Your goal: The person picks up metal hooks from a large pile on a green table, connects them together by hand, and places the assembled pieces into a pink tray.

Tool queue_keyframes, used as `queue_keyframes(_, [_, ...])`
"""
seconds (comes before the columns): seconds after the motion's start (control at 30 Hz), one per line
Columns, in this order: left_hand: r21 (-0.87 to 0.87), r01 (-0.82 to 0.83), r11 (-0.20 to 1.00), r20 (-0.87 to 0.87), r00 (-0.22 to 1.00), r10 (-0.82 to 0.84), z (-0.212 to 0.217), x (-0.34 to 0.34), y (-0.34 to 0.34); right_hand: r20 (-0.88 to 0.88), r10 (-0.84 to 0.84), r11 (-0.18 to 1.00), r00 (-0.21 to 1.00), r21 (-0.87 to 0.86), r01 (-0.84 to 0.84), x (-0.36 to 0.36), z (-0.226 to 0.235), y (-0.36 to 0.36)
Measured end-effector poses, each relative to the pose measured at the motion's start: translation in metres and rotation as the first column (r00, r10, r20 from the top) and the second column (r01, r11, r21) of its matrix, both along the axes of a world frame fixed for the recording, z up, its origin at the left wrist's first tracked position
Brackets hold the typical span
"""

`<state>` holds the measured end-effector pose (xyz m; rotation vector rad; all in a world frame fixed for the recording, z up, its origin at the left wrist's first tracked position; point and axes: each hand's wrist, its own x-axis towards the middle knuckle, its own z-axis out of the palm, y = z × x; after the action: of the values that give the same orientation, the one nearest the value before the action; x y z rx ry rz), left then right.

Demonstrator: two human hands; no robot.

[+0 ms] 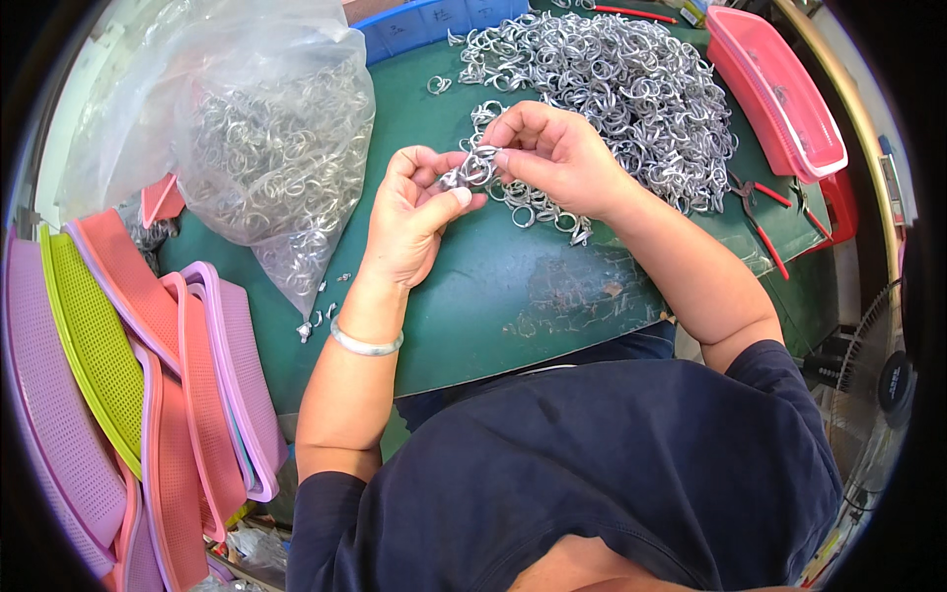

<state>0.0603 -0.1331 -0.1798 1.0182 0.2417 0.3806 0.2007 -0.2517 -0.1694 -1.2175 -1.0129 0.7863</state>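
Over the green tabletop, both hands come together around a small cluster of silvery metal rings. My left hand is closed, its thumb and fingers pinching part of the cluster. Thumb and forefinger of my right hand close on a ring at the cluster's right side. How many rings are held is hard to make out. Just beyond the right hand spreads a big heap of similar rings, its near edge partly hidden by that hand. One loose ring lies left of the heap.
A clear plastic bag full of rings stands at the left, with small metal bits by its tip. Nested perforated baskets crowd the lower left. Red-handled pliers and a pink basket sit right. A fan stands beside the table.
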Motion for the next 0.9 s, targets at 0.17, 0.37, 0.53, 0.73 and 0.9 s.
queue_keyframes(0.17, [-0.04, 0.092, 0.995, -0.144, 0.985, -0.097, 0.002, -0.001, 0.003, 0.146, -0.034, 0.991, 0.989, 0.134, 0.014, 0.0, -0.009, 0.001])
queue_keyframes(0.37, [0.058, -0.032, 0.998, -0.107, 0.993, 0.038, -0.01, 0.0, 0.005, 0.415, -0.023, 0.996, 0.909, 0.087, -0.015, 0.001, -0.006, -0.002])
queue_keyframes(0.53, [0.017, -0.134, 0.991, -0.014, 0.991, 0.134, -0.008, 0.002, 0.001, 0.169, 0.032, 0.998, 0.985, 0.042, -0.04, -0.005, -0.004, -0.001])
queue_keyframes(0.73, [0.117, -0.175, 0.978, 0.057, 0.984, 0.169, -0.012, 0.003, -0.002, 0.3, 0.019, 1.0, 0.954, 0.018, -0.025, -0.009, -0.003, 0.0])
queue_keyframes(0.9, [0.16, -0.154, 0.975, 0.137, 0.982, 0.133, -0.01, 0.003, -0.001, 0.314, -0.032, 0.998, 0.949, 0.06, 0.014, -0.01, -0.004, -0.002])
